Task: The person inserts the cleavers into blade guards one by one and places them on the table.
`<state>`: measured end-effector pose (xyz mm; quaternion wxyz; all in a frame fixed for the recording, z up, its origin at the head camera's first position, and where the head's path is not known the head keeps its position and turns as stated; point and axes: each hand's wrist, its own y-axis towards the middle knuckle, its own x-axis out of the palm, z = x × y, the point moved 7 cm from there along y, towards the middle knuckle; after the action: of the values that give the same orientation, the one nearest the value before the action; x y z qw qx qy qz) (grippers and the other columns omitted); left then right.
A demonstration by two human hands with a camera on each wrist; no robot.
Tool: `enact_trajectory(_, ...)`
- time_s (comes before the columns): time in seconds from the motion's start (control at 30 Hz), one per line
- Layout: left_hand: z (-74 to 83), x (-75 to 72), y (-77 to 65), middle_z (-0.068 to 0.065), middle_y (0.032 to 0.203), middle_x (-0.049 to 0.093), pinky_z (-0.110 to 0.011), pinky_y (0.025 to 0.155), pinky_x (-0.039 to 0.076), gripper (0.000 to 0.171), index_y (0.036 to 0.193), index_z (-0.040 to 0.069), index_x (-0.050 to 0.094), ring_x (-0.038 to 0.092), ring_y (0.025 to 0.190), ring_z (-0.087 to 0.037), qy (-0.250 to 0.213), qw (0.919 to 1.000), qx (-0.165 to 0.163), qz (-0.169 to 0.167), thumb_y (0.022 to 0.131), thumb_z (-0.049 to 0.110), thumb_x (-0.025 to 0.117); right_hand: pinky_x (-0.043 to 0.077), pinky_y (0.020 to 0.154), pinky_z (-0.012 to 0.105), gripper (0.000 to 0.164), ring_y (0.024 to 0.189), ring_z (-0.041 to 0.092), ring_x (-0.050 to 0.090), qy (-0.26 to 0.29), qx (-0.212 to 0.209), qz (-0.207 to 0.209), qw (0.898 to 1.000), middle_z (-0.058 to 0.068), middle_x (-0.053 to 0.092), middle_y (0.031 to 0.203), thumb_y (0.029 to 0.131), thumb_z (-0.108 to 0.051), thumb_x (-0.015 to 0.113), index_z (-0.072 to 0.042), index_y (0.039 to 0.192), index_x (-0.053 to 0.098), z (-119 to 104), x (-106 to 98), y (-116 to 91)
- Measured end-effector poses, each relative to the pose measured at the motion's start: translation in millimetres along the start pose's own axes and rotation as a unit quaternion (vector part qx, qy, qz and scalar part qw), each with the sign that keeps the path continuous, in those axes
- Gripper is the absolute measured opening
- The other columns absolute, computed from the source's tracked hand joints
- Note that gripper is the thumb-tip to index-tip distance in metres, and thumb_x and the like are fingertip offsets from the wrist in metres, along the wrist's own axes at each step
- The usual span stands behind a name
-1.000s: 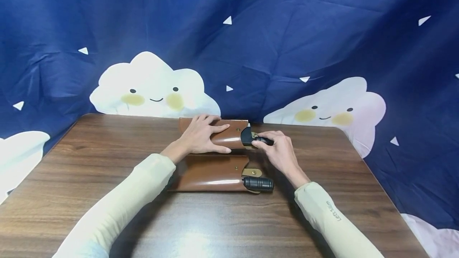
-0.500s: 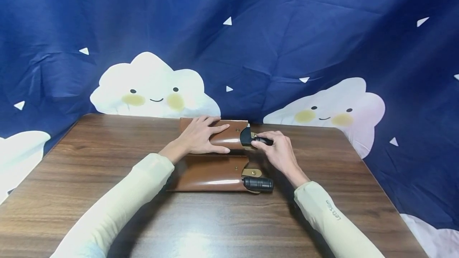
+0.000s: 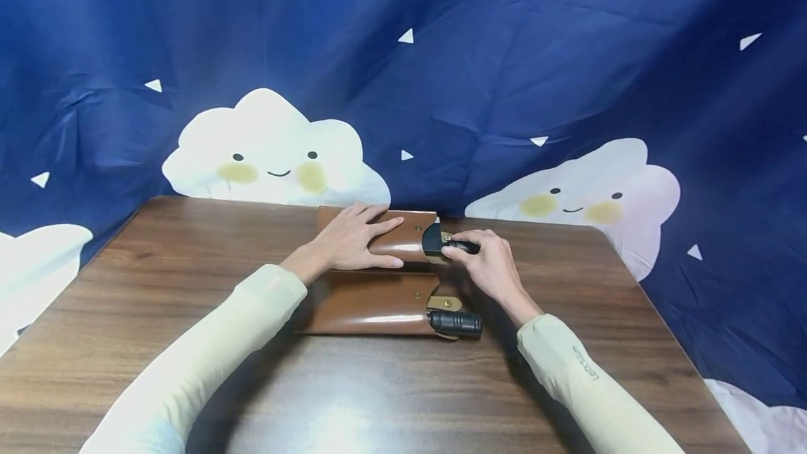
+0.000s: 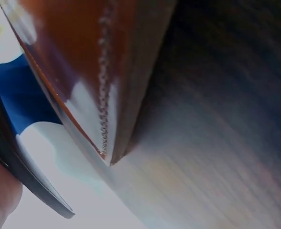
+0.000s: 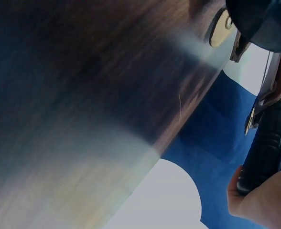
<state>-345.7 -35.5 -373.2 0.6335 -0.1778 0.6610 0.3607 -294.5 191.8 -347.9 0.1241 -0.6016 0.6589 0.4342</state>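
Note:
Two brown leather sheaths lie one behind the other on the table. Spread fingers of my left hand (image 3: 353, 238) rest flat on the far sheath (image 3: 412, 249). At that sheath's right mouth, a black piece (image 3: 431, 238) shows, and my right hand (image 3: 494, 266) pinches the black ribbed handle (image 5: 267, 143) sticking out there. What the handle belongs to is hidden inside the leather. The near sheath (image 3: 372, 308) has a similar black handle (image 3: 457, 323) poking out at the right, beside a tan snap strap (image 3: 446, 303). A stitched leather corner (image 4: 73, 52) fills the left wrist view's top.
The wooden table (image 3: 353, 391) ends just behind the far sheath. Behind it hangs a blue cloth (image 3: 435, 76) printed with white clouds and triangles. Light sleeves (image 3: 214, 356) cover both forearms.
The head view has shifted slightly. Both hands and both sheaths keep their places.

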Motion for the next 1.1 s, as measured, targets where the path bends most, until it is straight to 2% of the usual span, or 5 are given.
enact_trajectory(0.13, -0.9, 2.7, 1.0, -0.018, 0.156, 0.041, -0.049, 0.116, 0.026, 0.088, 0.154, 0.023, 0.047, 0.037, 0.141, -0.038, 0.000, 1.0000, 0.006, 0.000, 0.085, 0.078, 0.056, 0.049, 0.074, 0.038, 0.030, 0.090, 0.027, 0.064, 0.005, 0.017, -0.005, 1.000, 0.011, 0.075, 0.099, 0.083, -0.024, 0.086, -0.005, 0.105, 0.080, 3.2, 2.7, 2.0)
enact_trajectory(0.37, -5.1, 12.0, 2.2, -0.019, 0.158, 0.037, -0.058, 0.117, 0.022, 0.088, 0.156, 0.023, 0.044, 0.035, 0.143, -0.040, -0.003, 0.9999, 0.004, -0.014, 0.087, 0.077, 0.054, 0.050, 0.077, 0.039, 0.029, 0.093, 0.029, 0.067, 0.010, 0.038, -0.017, 0.999, 0.013, 0.075, 0.100, 0.083, -0.025, 0.086, -0.005, 0.104, 0.080, 11.4, 9.1, 4.2)
enact_trajectory(0.47, -6.8, 16.1, 3.2, -0.019, 0.160, 0.033, -0.059, 0.118, 0.019, 0.088, 0.158, 0.023, 0.040, 0.030, 0.146, -0.040, -0.007, 0.9995, 0.000, -0.030, 0.089, 0.077, 0.052, 0.050, 0.077, 0.038, 0.029, 0.094, 0.028, 0.068, 0.013, 0.048, -0.022, 0.999, 0.013, 0.075, 0.102, 0.083, -0.026, 0.086, -0.006, 0.103, 0.081, 15.4, 11.6, 5.2)
enact_trajectory(0.67, -9.7, 23.5, 2.4, -0.018, 0.165, 0.024, -0.061, 0.119, 0.013, 0.089, 0.161, 0.025, 0.033, 0.020, 0.152, -0.037, -0.021, 0.9968, -0.017, -0.075, 0.091, 0.077, 0.048, 0.048, 0.069, 0.033, 0.028, 0.085, 0.024, 0.066, 0.024, 0.071, -0.041, 0.996, 0.012, 0.076, 0.103, 0.083, -0.027, 0.087, -0.009, 0.103, 0.081, 22.5, 18.4, 7.5)
enact_trajectory(1.1, -17.6, 36.6, 4.6, -0.016, 0.167, 0.019, -0.062, 0.119, 0.008, 0.088, 0.163, 0.028, 0.026, 0.011, 0.154, -0.034, -0.039, 0.9912, -0.038, -0.121, 0.092, 0.078, 0.043, 0.049, 0.073, 0.032, 0.028, 0.086, 0.023, 0.065, 0.033, 0.097, -0.061, 0.993, 0.011, 0.076, 0.104, 0.080, -0.028, 0.088, -0.010, 0.100, 0.082, 34.8, 28.8, 14.6)
